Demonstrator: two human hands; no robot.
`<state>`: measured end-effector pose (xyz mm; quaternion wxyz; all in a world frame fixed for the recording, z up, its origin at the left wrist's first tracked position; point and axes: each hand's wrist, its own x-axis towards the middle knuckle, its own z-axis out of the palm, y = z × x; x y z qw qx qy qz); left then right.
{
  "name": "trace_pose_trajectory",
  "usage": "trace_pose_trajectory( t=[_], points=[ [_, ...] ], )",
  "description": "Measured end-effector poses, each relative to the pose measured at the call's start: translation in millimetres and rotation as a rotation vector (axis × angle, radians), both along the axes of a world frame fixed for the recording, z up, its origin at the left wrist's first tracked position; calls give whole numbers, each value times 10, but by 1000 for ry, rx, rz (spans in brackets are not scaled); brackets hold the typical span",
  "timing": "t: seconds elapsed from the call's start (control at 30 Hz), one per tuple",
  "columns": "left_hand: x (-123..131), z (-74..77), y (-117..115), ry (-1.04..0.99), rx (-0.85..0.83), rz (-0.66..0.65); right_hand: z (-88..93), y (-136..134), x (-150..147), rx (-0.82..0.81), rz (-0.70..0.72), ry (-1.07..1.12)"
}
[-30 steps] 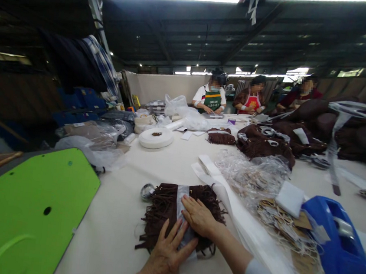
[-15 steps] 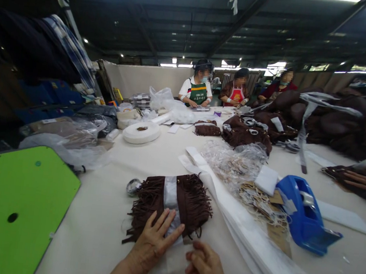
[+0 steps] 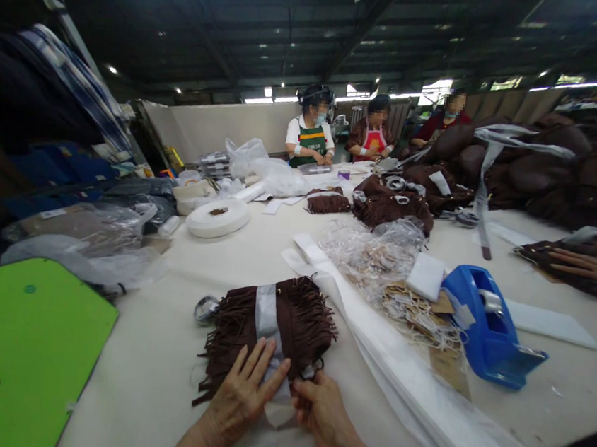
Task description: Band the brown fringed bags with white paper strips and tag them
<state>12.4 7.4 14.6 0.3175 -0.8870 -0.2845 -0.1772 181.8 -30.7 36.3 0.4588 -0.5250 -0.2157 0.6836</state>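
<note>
A dark brown fringed bag (image 3: 297, 309) lies flat on the pale table in front of me. A greyish translucent plastic strip (image 3: 266, 310) runs across its middle and over the near edge. My left hand (image 3: 243, 388) rests on the bag and strip, fingers stretched out and slightly spread. At the bag's near right edge, my right hand (image 3: 318, 410) has thumb and fingertips pinched at the strip's near end, which curves down between the two hands. A round silvery piece (image 3: 206, 310) touches the fringe on the left.
A blue tape dispenser (image 3: 490, 329) stands right, beside tags with strings (image 3: 422, 311). Long white sheets (image 3: 385, 360) lie near my right arm. A white roll (image 3: 218, 219), a green board (image 3: 25, 337) and brown bags (image 3: 394, 201) surround the space. A co-worker's hand (image 3: 593, 265) is at far right.
My right hand has moved up and inward to the bag's near edge, fingers now pinching there. The left hand stays on the bag. The whole view has shifted slightly.
</note>
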Motion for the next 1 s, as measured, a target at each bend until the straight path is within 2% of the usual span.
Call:
trace_pose_trajectory(
  t=[0.13,0.2,0.27,0.37,0.43,0.53,0.67,0.77,0.87,0.93,1.0],
  points=[
    [9,128,48,75,-22,15,-62,-84,25,42,72,-70],
    [4,216,85,119,-49,11,-153,-205,63,134,118,-172],
    [-5,277,122,126,-64,3,-283,-334,95,448,193,-431],
    [-23,291,158,117,-67,-1,-482,-452,55,1093,295,-1019],
    [-34,264,167,109,-70,10,-570,-457,-38,1313,268,-1306],
    [-47,220,174,85,-84,17,-619,-395,-192,1424,232,-1491],
    [-54,227,186,84,-92,7,-586,-309,-233,1540,248,-1516],
    [-57,275,178,103,-90,12,-482,-285,-68,1589,268,-1442],
    [-45,292,140,110,-73,12,-323,-315,207,1551,267,-1445],
    [-13,258,102,100,-68,21,-260,-356,341,1532,239,-1492],
    [39,195,64,53,-61,41,-290,-400,366,1557,206,-1537]
  ],
)
